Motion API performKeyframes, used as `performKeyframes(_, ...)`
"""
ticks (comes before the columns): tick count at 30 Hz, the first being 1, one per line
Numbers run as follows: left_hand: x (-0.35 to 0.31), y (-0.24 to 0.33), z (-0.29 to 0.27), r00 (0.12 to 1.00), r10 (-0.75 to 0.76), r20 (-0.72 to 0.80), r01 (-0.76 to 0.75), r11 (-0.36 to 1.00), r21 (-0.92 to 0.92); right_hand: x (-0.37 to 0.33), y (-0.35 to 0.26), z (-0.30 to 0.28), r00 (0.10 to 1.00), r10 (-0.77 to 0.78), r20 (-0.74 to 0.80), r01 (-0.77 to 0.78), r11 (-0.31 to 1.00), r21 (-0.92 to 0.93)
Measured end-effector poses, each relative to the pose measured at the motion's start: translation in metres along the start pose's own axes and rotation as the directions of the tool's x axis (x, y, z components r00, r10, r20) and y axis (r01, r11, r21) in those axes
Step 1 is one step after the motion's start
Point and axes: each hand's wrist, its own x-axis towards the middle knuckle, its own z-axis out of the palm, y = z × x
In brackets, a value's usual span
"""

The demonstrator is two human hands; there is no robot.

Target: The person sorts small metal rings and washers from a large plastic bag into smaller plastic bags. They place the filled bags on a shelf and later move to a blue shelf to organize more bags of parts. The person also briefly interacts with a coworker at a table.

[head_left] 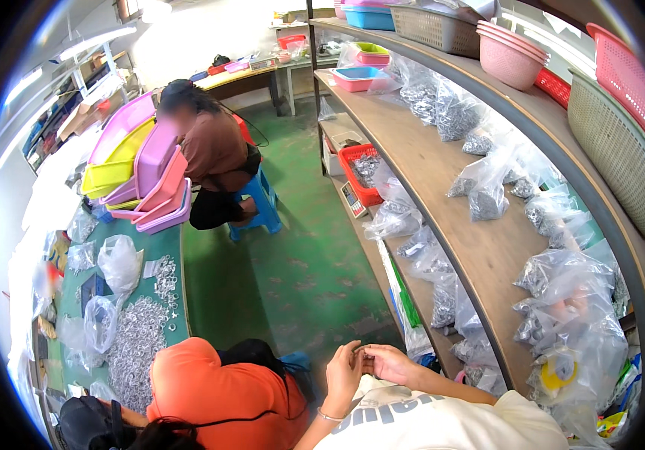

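My left hand [344, 373] and my right hand [388, 364] meet in front of my white shirt, with a thin band on the left wrist. Both have their fingers bent and pressed together, fingertips to fingertips. Something small and dark seems to lie between them, too small to make out. Neither hand touches the shelf rack [480, 247] on the right or the green work table [169, 238] on the left.
Clear bags of small metal parts [487, 199] fill the shelves. Plastic baskets [510, 56] stand on top. A person in orange [217, 390] bends beside a heap of metal rings [139, 349]. Farther off, another person [221, 150] sits on a blue stool [262, 202] near stacked colourful trays [146, 165].
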Motion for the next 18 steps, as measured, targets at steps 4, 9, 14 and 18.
performKeyframes(4,0.005,-0.007,-0.009,1.0,0.013,-0.013,-0.013,1.0,0.009,0.017,0.003,-0.001,0.999,0.031,0.033,-0.032,0.999,0.025)
performKeyframes(9,0.015,-0.014,-0.02,0.999,-0.036,-0.032,0.034,0.998,-0.051,0.039,0.001,0.003,0.994,0.09,0.058,-0.088,0.996,-0.031)
performKeyframes(14,0.045,-0.023,-0.026,0.99,-0.135,-0.041,0.137,0.989,0.054,0.073,-0.019,0.014,0.987,0.146,0.068,-0.143,0.988,-0.056)
performKeyframes(18,0.092,-0.038,-0.017,0.984,-0.158,-0.081,0.161,0.986,0.034,0.116,-0.046,0.006,0.981,0.194,0.033,-0.19,0.977,-0.092)
